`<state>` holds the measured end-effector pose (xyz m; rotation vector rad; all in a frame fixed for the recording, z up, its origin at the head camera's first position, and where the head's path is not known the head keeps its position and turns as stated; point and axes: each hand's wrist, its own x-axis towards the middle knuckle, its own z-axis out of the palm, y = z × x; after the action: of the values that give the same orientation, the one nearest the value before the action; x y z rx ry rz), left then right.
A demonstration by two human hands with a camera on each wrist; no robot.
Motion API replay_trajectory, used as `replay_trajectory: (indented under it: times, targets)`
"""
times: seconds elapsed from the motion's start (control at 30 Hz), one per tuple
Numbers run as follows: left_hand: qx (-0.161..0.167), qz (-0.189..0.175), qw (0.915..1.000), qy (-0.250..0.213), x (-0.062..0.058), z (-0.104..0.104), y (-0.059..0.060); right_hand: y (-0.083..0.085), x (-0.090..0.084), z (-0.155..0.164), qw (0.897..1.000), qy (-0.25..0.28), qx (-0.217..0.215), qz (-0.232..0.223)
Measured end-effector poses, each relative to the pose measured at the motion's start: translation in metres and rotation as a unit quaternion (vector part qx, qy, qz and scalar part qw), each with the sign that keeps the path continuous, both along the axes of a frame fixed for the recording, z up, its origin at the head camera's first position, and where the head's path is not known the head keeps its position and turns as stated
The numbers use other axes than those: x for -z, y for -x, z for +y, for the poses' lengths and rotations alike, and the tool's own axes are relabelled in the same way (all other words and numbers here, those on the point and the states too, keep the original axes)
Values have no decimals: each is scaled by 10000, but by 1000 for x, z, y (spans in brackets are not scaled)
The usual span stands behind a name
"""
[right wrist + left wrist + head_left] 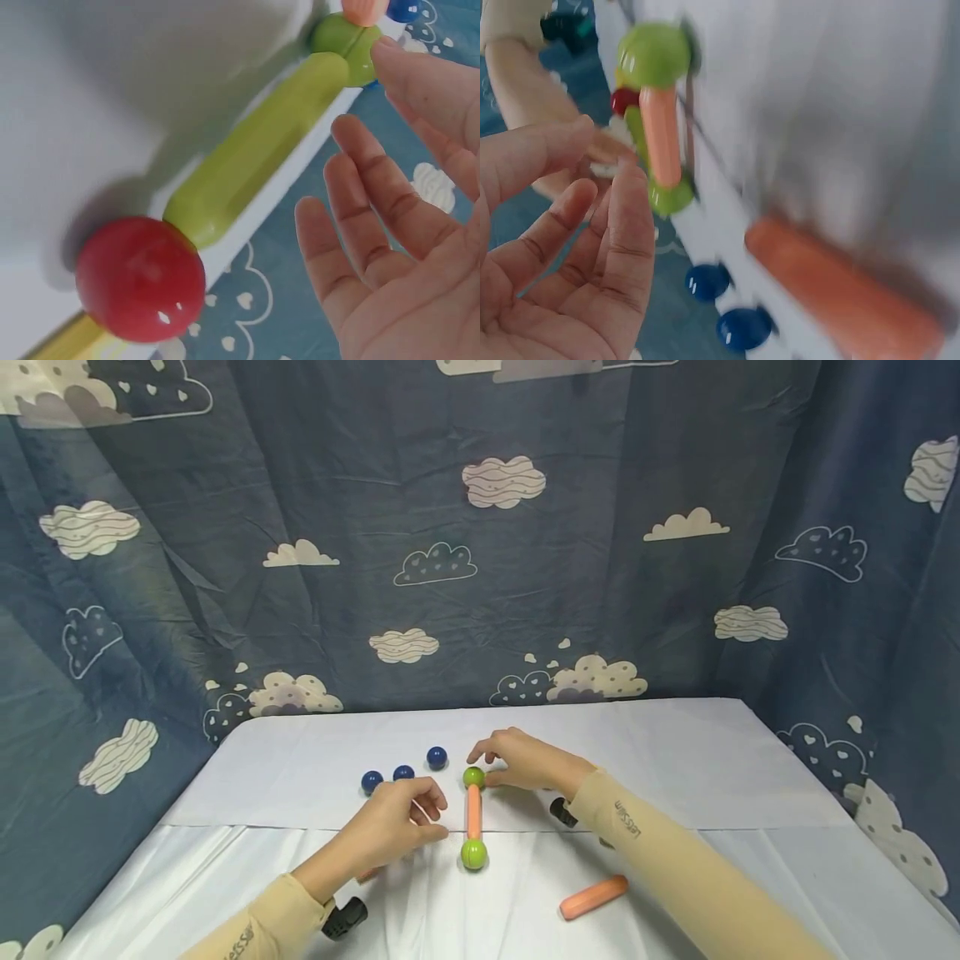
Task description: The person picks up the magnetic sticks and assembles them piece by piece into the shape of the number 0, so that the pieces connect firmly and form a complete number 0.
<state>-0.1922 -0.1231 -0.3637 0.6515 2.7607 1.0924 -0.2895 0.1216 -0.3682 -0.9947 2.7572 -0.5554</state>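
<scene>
A light orange stick [474,814] joins a near green ball [474,854] and a far green ball [473,777] on the white cloth. My right hand [528,760] is around the far ball with fingers spread and loosely bent; whether the thumb touches it I cannot tell. In the right wrist view, a green stick [259,150] runs from that ball to a red ball [141,279], with a yellow stick [64,337] beyond. My left hand [393,818], holding nothing, hovers left of the light orange stick, fingers loosely bent. Below it lies a darker orange stick [840,289].
Several blue balls, one at the back [437,757], sit beyond my left hand. Another orange stick [594,897] lies near my right forearm. A dark blue cloud-patterned curtain [405,610] surrounds the table's back and sides.
</scene>
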Motion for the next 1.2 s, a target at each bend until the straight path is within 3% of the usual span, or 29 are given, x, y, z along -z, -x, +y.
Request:
replay_trajectory:
  times: [0.2,0.4,0.83,1.2]
  targets:
    - [-401,210,9977,499,-10,-19,2,-13,-7,4,9997,175,-177,9]
    - [-544,187,9958,712,-8,-35,3,-26,-9,5,9985,335,-290,-320]
    - [-415,-21,9937,1046,1,-49,1,-57,-10,4,9937,81,-434,-1030]
    - [-360,-251,9923,1156,9,-50,-2,-71,-7,0,9909,43,-762,-1110]
